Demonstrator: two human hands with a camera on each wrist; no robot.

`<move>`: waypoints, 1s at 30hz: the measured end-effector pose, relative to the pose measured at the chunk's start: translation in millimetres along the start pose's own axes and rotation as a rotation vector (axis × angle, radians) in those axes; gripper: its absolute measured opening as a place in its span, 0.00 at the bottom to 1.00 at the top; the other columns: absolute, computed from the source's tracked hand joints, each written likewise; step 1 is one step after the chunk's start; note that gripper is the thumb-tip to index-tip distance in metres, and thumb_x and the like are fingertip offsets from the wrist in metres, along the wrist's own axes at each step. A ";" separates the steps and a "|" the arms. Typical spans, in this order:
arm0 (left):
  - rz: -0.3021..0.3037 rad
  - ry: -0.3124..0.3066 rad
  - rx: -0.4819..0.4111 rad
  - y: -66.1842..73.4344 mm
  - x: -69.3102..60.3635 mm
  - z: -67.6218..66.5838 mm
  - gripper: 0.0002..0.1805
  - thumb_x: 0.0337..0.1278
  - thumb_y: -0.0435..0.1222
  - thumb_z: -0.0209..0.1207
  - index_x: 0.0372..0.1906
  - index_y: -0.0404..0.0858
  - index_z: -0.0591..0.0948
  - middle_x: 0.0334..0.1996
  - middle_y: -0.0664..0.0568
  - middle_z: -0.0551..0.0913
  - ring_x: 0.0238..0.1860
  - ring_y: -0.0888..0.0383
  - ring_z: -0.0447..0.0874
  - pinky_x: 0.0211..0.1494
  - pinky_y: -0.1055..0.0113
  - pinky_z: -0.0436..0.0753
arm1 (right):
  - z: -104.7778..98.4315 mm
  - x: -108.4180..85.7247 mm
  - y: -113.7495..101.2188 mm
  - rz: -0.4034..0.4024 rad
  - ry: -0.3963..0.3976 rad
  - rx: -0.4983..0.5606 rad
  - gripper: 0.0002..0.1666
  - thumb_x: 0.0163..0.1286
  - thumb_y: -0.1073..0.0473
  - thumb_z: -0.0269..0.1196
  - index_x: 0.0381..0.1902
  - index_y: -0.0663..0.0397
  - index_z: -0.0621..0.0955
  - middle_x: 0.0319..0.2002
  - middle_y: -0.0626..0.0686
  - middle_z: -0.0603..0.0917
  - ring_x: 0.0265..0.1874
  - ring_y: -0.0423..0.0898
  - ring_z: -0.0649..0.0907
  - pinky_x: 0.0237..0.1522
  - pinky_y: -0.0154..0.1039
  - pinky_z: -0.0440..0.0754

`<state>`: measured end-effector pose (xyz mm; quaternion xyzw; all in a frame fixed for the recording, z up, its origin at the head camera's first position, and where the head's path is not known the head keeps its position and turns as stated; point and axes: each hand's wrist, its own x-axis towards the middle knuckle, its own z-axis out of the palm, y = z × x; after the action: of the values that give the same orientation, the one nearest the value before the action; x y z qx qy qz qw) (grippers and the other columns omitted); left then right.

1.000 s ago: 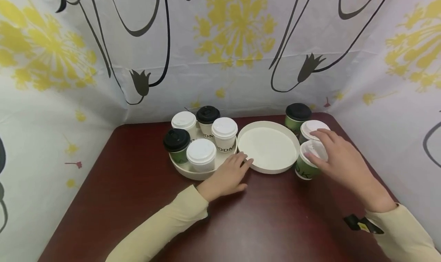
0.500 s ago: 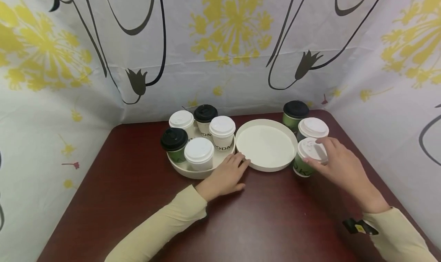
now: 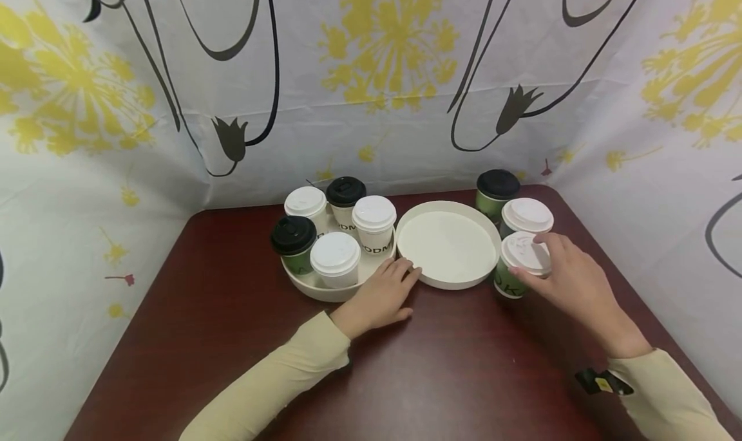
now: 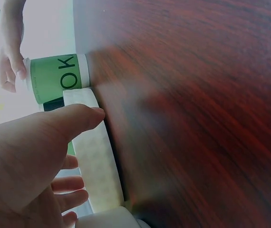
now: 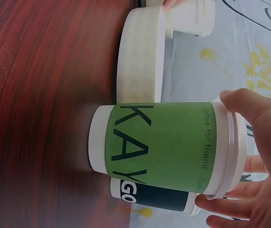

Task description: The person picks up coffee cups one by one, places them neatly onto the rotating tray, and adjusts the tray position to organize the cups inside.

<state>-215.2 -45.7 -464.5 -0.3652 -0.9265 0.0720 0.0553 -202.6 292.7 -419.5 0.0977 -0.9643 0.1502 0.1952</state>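
Observation:
My right hand holds the white lid of the nearest green cup between thumb and fingers; the cup stands upright on the table beside the round cream tray. In the right wrist view, the thumb lies on one side of the lid and fingertips on the other. My left hand rests, fingers relaxed, at the near left rim of that tray, close to the cup-filled tray. In the left wrist view its thumb touches the tray's wall.
Behind the held cup stand a dark cup with a white lid and a green cup with a black lid. Several lidded cups, white-lidded and black-lidded, stand in the left tray. Patterned cloth hangs behind the table.
My right hand has come down slightly, and its thumb and fingers have closed on the near cup's lid. My left hand stays at the tray rim. The head view has shifted slightly.

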 end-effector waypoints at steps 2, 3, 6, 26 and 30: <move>0.002 0.005 0.005 -0.1 -0.3 -0.6 0.45 0.57 0.58 0.62 0.74 0.41 0.63 0.68 0.47 0.67 0.72 0.53 0.64 0.79 0.57 0.62 | -1.1 0.3 0.0 -0.003 0.017 0.004 0.40 0.51 0.40 0.75 0.52 0.60 0.73 0.42 0.67 0.80 0.33 0.61 0.81 0.26 0.53 0.74; 0.001 0.003 0.006 -0.1 -0.4 -0.9 0.45 0.57 0.58 0.62 0.74 0.41 0.62 0.68 0.47 0.67 0.72 0.53 0.64 0.79 0.57 0.62 | -1.9 0.5 -0.1 -0.006 0.026 0.007 0.40 0.50 0.41 0.75 0.51 0.60 0.73 0.42 0.67 0.80 0.33 0.61 0.81 0.26 0.53 0.73; -0.002 -0.002 0.009 -0.5 -0.4 -1.6 0.45 0.57 0.58 0.62 0.74 0.41 0.62 0.68 0.47 0.67 0.72 0.53 0.64 0.79 0.57 0.61 | -4.4 1.3 -0.8 -0.016 0.061 0.019 0.39 0.49 0.43 0.76 0.51 0.60 0.74 0.41 0.66 0.80 0.32 0.60 0.80 0.26 0.51 0.73; 0.002 0.001 -0.018 -1.2 -0.9 -3.1 0.44 0.56 0.56 0.64 0.74 0.42 0.63 0.67 0.48 0.68 0.71 0.54 0.65 0.79 0.56 0.61 | -27.5 18.3 -26.8 -0.079 0.158 0.095 0.39 0.48 0.46 0.76 0.52 0.60 0.74 0.49 0.62 0.80 0.42 0.59 0.80 0.34 0.57 0.74; 0.006 0.013 -0.013 -0.6 -0.9 -2.3 0.44 0.56 0.57 0.64 0.73 0.42 0.63 0.67 0.48 0.69 0.71 0.54 0.66 0.79 0.56 0.62 | -23.8 22.2 -33.4 -0.072 0.138 0.118 0.40 0.51 0.44 0.75 0.54 0.60 0.74 0.51 0.62 0.79 0.44 0.59 0.80 0.36 0.57 0.75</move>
<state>-214.5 -46.6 -462.3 -0.3686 -0.9255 0.0640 0.0588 -206.2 266.4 -381.2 0.1332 -0.9338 0.2059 0.2605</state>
